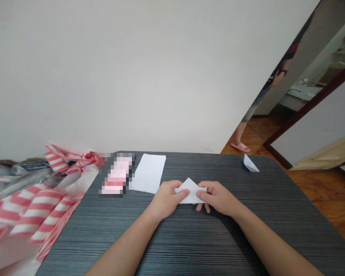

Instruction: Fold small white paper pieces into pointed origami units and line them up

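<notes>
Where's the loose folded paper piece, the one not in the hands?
Head view, right side: the loose folded paper piece lies near the far right corner of the dark table, beyond the right hand.

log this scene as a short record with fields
left hand: pinches the folded white paper by its left end
right hand: pinches its right end
paper shape: triangular peak above a flat band
table: dark, streaked
table left: unfolded white paper, pixelated item
table far right: boat-shaped paper
left side: striped fabric
background: person's leg, pink slipper
</notes>
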### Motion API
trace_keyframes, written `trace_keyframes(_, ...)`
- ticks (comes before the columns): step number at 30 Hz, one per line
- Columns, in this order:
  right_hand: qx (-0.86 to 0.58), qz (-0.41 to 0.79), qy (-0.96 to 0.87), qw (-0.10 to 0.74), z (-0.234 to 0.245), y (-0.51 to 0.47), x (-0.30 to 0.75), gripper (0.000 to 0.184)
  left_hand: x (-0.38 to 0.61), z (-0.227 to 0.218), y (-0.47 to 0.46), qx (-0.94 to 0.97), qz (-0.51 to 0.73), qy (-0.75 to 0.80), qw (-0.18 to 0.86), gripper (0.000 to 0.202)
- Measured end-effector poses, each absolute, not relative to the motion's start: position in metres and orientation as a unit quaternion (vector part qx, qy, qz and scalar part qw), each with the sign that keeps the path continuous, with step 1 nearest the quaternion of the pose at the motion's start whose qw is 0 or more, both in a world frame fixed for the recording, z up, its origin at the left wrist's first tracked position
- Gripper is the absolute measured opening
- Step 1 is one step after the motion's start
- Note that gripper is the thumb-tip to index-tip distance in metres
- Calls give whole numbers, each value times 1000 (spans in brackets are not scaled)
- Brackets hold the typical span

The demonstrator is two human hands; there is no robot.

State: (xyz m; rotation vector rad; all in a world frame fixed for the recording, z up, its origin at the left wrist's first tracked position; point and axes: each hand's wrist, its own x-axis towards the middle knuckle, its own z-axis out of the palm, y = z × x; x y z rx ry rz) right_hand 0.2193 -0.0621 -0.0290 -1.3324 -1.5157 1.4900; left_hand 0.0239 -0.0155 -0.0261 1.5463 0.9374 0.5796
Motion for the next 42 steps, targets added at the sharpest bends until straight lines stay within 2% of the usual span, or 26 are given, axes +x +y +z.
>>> trace_keyframes(6, -512, 566, -564, 315, -27, -61, 213, 19, 23, -24, -17, 685, 236, 392, 567, 26)
trace_keyframes(13, -500, 566, -558, 343, -30, -60, 219, 22, 24, -23, -14, 634, 247, 379, 627, 23)
trace_keyframes(22, -509, 563, -546, 356, -32, -60, 228, 33, 22, -29, -10, 596, 279, 370, 656, 24)
trace_keyframes(37, -492, 583, -539, 357, -37, -60, 228, 36, 23, -29, -10, 579, 321, 390, 640, 18)
trace_keyframes(42, -526, 490, -560, 412, -36, -61, 232, 34, 24, -28, -11, 582, 323, 381, 641, 25)
